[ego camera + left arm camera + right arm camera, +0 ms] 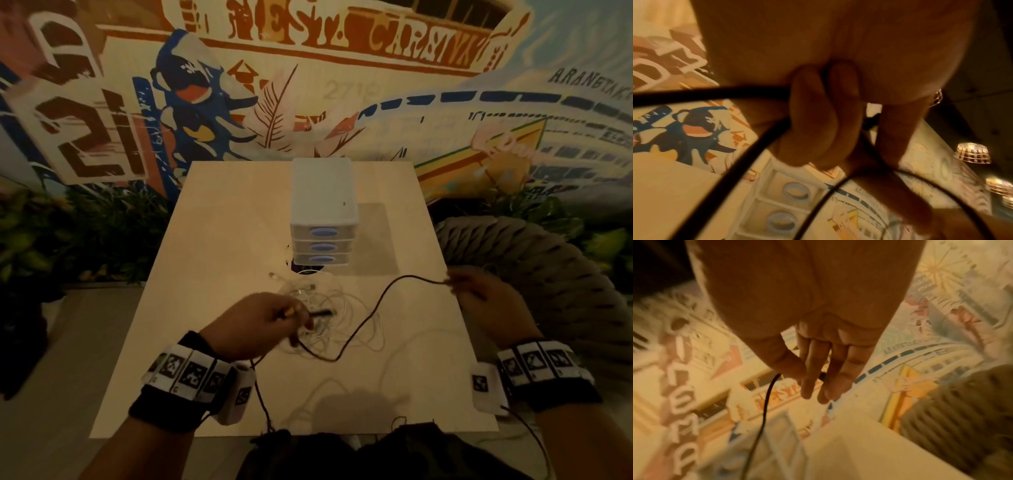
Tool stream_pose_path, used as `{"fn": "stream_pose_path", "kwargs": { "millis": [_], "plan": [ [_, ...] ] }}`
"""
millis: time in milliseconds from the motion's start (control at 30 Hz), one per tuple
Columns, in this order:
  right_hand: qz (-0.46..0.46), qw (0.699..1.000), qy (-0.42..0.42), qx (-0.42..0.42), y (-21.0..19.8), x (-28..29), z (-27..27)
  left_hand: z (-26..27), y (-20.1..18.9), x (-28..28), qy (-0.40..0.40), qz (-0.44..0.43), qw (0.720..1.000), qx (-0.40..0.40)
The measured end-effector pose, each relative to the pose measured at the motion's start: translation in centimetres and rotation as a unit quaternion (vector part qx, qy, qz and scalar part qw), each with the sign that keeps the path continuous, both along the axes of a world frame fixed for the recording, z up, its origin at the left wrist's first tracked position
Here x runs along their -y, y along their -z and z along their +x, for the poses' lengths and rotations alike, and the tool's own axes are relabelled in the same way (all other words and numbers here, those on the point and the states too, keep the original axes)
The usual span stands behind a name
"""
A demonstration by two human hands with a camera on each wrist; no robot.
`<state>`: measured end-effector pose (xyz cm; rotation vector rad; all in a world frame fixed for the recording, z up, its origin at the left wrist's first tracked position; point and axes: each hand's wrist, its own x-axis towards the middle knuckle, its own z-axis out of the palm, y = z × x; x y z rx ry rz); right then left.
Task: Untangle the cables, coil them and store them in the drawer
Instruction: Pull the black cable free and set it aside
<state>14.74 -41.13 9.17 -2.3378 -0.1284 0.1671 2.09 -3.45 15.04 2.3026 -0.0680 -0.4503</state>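
The left hand (260,325) hovers over the pile with its fingers curled around the dark cable (376,305), strands of it passing through the grip in the left wrist view, while the right hand (486,291) is out wide at the surface's (222,222) right edge, pinching that same cable near its end between thumb and fingertips. The dark line sags between them and dips down across the white cables (329,322), which lie in a loose nest in the middle of the surface, just in front of the drawer unit (322,212). This looks like light, limp stuff: thin cord with no stiffness of its own, likely to slide easily through the fingers yet snag wherever loops cross. Best holds seem to be near the plugs, where there is something firmer to pinch, feeding the slack hand over hand and not yanking. All three drawers appear closed. Now the hard parts: the dim, warm light washes the white cables into the pale surface, so how many there are and where they cross I cannot tell. A small yellowish and dark piece at the left fingertips may be a connector, unclear. The right wrist view is blurred, and the dark cable's lower run drops out of sight over the near edge.
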Motion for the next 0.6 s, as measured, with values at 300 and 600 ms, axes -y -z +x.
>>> {"fn": "stream_pose_path", "kwargs": {
  "millis": [300, 600],
  "plan": [
    [0.350, 0.931, -0.100, 0.001, -7.3, -10.6, -2.8, 0.0, 0.2, 2.5, 0.051, 0.008, 0.998, 0.046],
    [0.302, 0.942, -0.143, -0.035, -5.7, -14.9, -6.0, 0.4, 0.2, 2.0, -0.161, -0.159, 0.964, 0.139]
  ]
}}
